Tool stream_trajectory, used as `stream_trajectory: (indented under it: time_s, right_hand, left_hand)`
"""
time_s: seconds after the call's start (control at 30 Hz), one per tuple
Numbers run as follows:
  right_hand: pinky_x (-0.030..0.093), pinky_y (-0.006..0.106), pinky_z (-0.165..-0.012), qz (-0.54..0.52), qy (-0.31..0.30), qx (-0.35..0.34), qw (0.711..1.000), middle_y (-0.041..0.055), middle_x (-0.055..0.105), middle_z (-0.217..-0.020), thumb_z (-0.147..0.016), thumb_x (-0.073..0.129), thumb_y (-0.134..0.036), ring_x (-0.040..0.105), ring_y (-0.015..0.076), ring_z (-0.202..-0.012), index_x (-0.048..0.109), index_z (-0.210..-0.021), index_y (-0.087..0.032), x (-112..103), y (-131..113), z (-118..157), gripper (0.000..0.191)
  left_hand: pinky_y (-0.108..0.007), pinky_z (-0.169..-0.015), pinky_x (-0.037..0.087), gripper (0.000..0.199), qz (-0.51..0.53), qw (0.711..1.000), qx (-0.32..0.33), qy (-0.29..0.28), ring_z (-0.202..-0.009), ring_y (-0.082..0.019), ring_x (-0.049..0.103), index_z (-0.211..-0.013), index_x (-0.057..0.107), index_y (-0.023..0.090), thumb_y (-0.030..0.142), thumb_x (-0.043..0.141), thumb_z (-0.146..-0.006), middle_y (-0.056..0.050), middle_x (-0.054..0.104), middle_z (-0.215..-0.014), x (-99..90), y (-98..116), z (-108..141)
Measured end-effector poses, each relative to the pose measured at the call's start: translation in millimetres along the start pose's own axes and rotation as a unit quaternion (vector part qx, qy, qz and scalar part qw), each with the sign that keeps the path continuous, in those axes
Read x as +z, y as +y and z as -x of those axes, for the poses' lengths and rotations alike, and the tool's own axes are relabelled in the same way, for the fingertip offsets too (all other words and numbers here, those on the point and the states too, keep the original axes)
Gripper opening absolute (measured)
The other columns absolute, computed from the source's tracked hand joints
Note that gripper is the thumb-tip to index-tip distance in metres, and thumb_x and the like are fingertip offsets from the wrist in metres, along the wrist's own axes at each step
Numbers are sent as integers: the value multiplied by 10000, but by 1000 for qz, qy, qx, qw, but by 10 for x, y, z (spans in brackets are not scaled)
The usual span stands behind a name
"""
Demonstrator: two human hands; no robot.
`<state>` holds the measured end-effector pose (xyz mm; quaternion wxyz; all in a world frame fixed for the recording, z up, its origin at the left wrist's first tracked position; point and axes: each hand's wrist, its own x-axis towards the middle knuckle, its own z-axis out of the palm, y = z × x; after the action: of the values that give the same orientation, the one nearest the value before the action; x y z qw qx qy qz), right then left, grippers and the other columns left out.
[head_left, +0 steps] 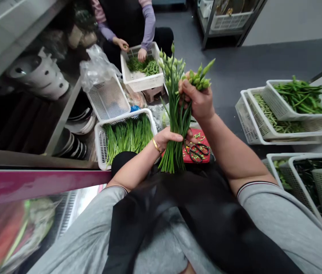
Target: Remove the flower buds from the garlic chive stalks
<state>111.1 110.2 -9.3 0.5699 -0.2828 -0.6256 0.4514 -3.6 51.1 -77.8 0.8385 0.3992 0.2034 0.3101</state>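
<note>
A bunch of flowering chives [175, 114] with pale green buds stands upright before me. My left hand [172, 137] is wrapped round the lower stems. Higher up, my right hand [198, 97] is closed round a cluster of the chive buds and stem tops, part of them bent to the right. Below the hands lies a red board or lid [198, 133] strewn with cut bits, and black-handled scissors [197, 153] rest on it. To the left, a white basket [100, 146] holds many more cut chive stems.
Across from me, a co-worker's hands [142, 55] sort greens in a white basket [146, 83]. A basket with a plastic bag [99, 64] stands left of it. Stacked baskets [281, 131] of green beans and peppers are at right. A metal shelf [72, 110] edges the left side.
</note>
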Motion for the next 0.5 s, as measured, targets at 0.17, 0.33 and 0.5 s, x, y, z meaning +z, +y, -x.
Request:
stream_trajectory:
  time_s: [0.17, 0.33, 0.5]
  right_hand:
    - [495, 181, -667, 75, -29, -55, 995, -52, 526, -671, -874, 583, -466, 570, 45, -661, 557, -757, -164, -47, -115, -358, 325]
    - [458, 178, -807, 72, -32, 18, 997, -1, 636, -1151, -817, 642, -405, 617, 69, -993, 413, -1360, -175, -583, -16, -582, 633]
    - [496, 260, -858, -20, 9, 228, 973, 31, 689, -1028, -779, 684, -469, 648, 119, -924, 517, -1257, -155, -469, 546, 80, 596]
  left_hand:
    - [-246, -518, 469, 354, -58, 995, 62, 56, -518, -132, 593, -713, 592, 123, 271, 825, -490, 6, 612, -548, -19, 232, -72]
    - [-242, -616, 520, 166, -45, 957, 140, 252, -537, -97, 609, -661, 546, 130, 182, 703, -683, 34, 577, -546, -278, 645, -133]
    - [-206, -555, 494, 158, 33, 926, 156, 343, -484, -72, 564, -633, 550, 142, 209, 634, -748, 36, 573, -531, -412, 738, -148]
